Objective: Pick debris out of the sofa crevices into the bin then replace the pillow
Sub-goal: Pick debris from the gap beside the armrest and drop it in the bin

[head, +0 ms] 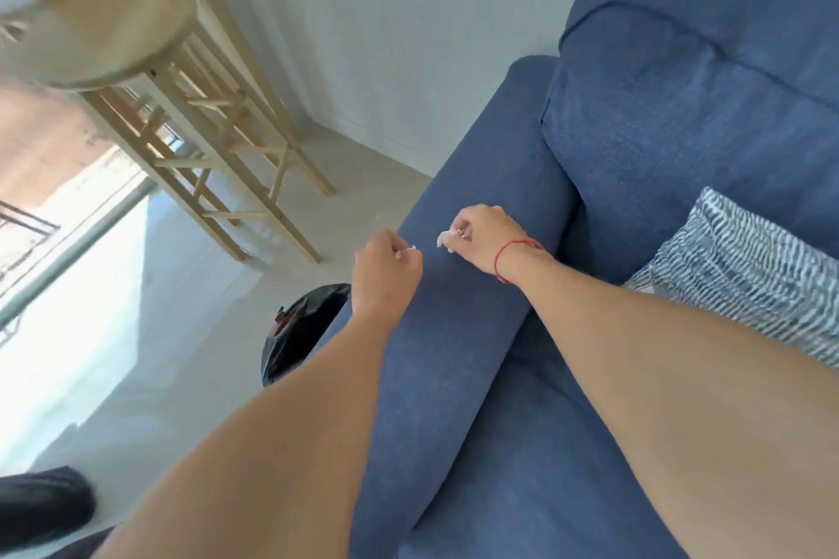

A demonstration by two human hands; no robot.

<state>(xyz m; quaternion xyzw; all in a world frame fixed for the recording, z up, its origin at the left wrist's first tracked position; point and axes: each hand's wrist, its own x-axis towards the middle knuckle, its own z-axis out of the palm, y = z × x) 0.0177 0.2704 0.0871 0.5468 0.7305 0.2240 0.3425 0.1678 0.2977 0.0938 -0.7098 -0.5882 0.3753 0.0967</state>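
Observation:
Both my hands hover over the armrest [458, 331] of the blue sofa [681, 118]. My left hand [386, 272] pinches a small white scrap of debris [408, 249] between its fingertips. My right hand [481, 238], with a red string on its wrist, is closed on a larger white scrap [445, 237]. The black-lined bin [299, 331] stands on the floor just left of the armrest, partly hidden behind my left forearm. A blue-and-white striped pillow [749, 272] lies on the seat at the right.
Wooden stools [218, 141] stand on the pale floor at the upper left, near a white wall. A glass door or window with bright light fills the left side. A dark shoe [41, 508] shows at the bottom left corner.

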